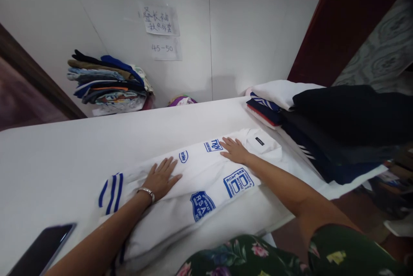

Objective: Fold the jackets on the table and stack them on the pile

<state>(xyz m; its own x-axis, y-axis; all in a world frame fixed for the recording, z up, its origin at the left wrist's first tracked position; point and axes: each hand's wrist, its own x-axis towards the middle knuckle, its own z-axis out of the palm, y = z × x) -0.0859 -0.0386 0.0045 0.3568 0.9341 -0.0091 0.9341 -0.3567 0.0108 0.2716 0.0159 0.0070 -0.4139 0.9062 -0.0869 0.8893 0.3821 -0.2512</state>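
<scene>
A white shirt (190, 179) with blue printed patches lies partly folded, lengthwise, on the white table (58, 155). Its collar with a small black label is at the right, and blue stripes show at its left end. My left hand (162, 177), with a silver bracelet at the wrist, rests flat on the shirt's left half, fingers spread. Near the collar my right hand (234, 150) presses flat on the cloth beside a blue printed patch, fingers apart. Neither hand grips the fabric. Part of the near side of the shirt is hidden by my left forearm.
A dark phone (41, 250) lies at the table's near left. Folded clothes in a pile (108, 82) stand at the back left against the wall. Dark and white garments (342, 125) are heaped at the right. Two handwritten paper notes (161, 20) hang on the wall.
</scene>
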